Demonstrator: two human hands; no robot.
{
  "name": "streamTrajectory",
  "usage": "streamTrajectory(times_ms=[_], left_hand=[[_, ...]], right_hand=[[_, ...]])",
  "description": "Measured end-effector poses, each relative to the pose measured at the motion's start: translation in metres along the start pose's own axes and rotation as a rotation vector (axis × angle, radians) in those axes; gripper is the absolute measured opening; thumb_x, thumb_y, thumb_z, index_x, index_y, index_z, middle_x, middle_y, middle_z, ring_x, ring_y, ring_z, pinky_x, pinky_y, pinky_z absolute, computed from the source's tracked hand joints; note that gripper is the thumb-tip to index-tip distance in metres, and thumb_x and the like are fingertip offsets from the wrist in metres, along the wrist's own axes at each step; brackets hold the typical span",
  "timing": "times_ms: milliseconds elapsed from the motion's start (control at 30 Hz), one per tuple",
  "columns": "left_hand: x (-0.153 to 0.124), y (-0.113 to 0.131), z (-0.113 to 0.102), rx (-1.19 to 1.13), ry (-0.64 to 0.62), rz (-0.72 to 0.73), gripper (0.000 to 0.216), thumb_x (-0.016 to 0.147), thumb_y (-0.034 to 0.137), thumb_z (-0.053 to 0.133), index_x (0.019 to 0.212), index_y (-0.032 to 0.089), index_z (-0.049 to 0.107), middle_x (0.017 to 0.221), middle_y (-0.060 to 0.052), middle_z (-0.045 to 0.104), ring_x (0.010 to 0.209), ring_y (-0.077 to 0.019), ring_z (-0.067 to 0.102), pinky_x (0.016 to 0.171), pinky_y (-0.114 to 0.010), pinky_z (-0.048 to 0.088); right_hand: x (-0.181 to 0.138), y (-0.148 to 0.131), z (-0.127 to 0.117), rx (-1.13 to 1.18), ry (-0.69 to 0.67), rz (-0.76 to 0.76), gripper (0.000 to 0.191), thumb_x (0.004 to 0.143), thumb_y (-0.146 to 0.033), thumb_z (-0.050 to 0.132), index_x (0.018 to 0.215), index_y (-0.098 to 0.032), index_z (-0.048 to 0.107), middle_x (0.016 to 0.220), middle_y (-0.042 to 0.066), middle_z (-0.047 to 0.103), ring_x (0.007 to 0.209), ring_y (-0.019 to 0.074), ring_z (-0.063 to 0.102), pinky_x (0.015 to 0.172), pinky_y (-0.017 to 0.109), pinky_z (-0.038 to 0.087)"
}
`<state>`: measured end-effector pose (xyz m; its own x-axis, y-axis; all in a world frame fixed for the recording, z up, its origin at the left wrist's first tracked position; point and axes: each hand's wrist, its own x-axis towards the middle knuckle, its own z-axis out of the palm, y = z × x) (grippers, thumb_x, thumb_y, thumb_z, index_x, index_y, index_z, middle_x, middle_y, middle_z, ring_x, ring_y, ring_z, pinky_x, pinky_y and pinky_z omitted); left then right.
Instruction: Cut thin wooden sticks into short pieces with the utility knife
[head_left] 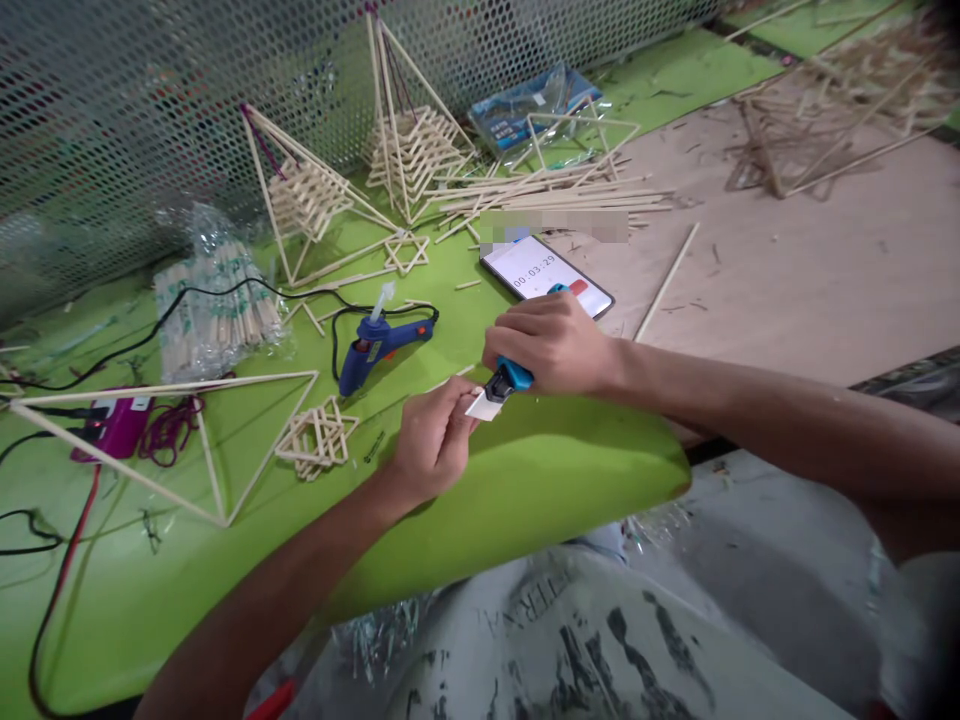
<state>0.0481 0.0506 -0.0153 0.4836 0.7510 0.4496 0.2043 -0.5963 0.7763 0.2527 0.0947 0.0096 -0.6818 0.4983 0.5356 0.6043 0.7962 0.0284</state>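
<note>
My right hand point(551, 345) is wrapped round the blue handle of a utility knife point(514, 374), its pale blade pointing down and left. My left hand point(435, 435) is closed in a pinch at the blade's tip, around a thin wooden stick point(478, 391) that is mostly hidden by the fingers. Just left of the hands stands a blue glue gun point(367, 350) with a clear glue stick poking out. A small star-shaped stick lattice point(319, 440) lies near my left wrist. Behind my right hand is a phone point(551, 275) showing a running timer.
Two pyramid stick frames point(289, 200) stand at the back against a perforated metal screen point(150, 130). Loose sticks point(555, 190) lie behind the phone. Left are bagged sticks point(217, 300), a large stick frame point(270, 377), a purple box point(116, 425) and cables. The green table's point(600, 480) edge is near me.
</note>
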Motion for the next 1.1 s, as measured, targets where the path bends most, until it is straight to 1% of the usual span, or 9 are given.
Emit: streamTrajectory(times_ms=[300,400,433,467,500,567,700,833,1100], left_hand=[[0.001,0.000,-0.001,-0.027,0.006,-0.030,0.019,0.097,0.023,0.044,0.087,0.018,0.059,0.057,0.005,0.051,0.044,-0.0062,0.043,0.044,-0.020,0.033],[-0.006,0.006,0.008,-0.024,-0.079,0.150,0.018,0.096,0.018,0.043,0.088,0.020,0.059,0.063,0.004,0.059,0.046,-0.0061,0.048,0.044,-0.019,0.038],[-0.009,0.008,0.011,-0.043,-0.185,0.277,0.018,0.096,0.018,0.043,0.091,0.021,0.060,0.071,0.002,0.065,0.054,-0.0071,0.055,0.049,-0.019,0.044],[-0.011,0.010,0.014,-0.080,-0.239,0.310,0.016,0.095,0.018,0.044,0.093,0.021,0.059,0.073,0.003,0.066,0.059,-0.0074,0.058,0.053,-0.019,0.047],[-0.013,0.011,0.015,-0.109,-0.255,0.278,0.015,0.095,0.018,0.045,0.093,0.021,0.059,0.074,0.002,0.066,0.062,-0.0077,0.060,0.055,-0.019,0.048],[-0.012,0.012,0.013,-0.101,-0.177,0.128,0.015,0.096,0.019,0.046,0.091,0.020,0.061,0.068,0.003,0.061,0.053,-0.0062,0.052,0.050,-0.019,0.043],[-0.002,0.007,0.003,-0.191,-0.032,-0.132,0.023,0.100,0.026,0.043,0.089,0.018,0.061,0.059,0.004,0.047,0.049,-0.0066,0.042,0.046,-0.020,0.033],[0.001,0.002,0.002,-0.241,0.027,-0.191,0.026,0.100,0.033,0.044,0.087,0.018,0.060,0.059,0.004,0.046,0.049,-0.0070,0.040,0.044,-0.020,0.030],[-0.001,0.000,0.004,-0.292,-0.002,-0.232,0.020,0.100,0.035,0.041,0.090,0.021,0.050,0.056,0.007,0.045,0.045,-0.0069,0.037,0.043,-0.021,0.027]], right_hand=[[0.004,-0.004,-0.001,0.001,-0.114,0.104,0.025,0.090,-0.020,0.037,0.072,-0.020,0.053,0.059,-0.001,0.053,0.052,0.0114,0.043,0.052,0.028,0.033],[0.007,0.014,-0.005,-0.025,-0.120,0.351,0.014,0.081,-0.019,0.044,0.071,-0.021,0.053,0.057,-0.002,0.052,0.051,0.0115,0.042,0.050,0.028,0.031],[0.007,0.024,-0.007,-0.063,-0.092,0.501,0.010,0.077,-0.018,0.046,0.070,-0.021,0.053,0.056,-0.002,0.051,0.049,0.0114,0.040,0.049,0.027,0.031],[0.006,0.035,-0.010,-0.098,-0.060,0.569,0.011,0.076,-0.016,0.046,0.071,-0.021,0.054,0.054,-0.001,0.049,0.049,0.0119,0.040,0.049,0.028,0.031],[0.005,0.044,-0.013,-0.122,-0.035,0.596,0.012,0.075,-0.015,0.044,0.069,-0.021,0.053,0.053,-0.001,0.048,0.049,0.0126,0.040,0.050,0.028,0.032],[0.001,0.056,-0.016,-0.166,0.039,0.623,0.012,0.074,-0.017,0.045,0.065,-0.021,0.051,0.053,0.001,0.050,0.051,0.0137,0.041,0.052,0.030,0.033],[-0.004,0.041,-0.010,-0.034,-0.033,0.390,0.009,0.068,-0.023,0.051,0.074,-0.022,0.057,0.065,0.001,0.062,0.057,0.0137,0.050,0.055,0.029,0.037],[0.000,0.010,-0.003,0.028,-0.060,0.063,0.016,0.084,-0.024,0.044,0.071,-0.022,0.053,0.058,-0.002,0.054,0.053,0.0124,0.046,0.053,0.028,0.033],[0.000,0.005,-0.001,-0.064,-0.134,0.022,0.023,0.091,-0.021,0.038,0.073,-0.021,0.052,0.060,-0.002,0.053,0.052,0.0121,0.042,0.052,0.030,0.029]])
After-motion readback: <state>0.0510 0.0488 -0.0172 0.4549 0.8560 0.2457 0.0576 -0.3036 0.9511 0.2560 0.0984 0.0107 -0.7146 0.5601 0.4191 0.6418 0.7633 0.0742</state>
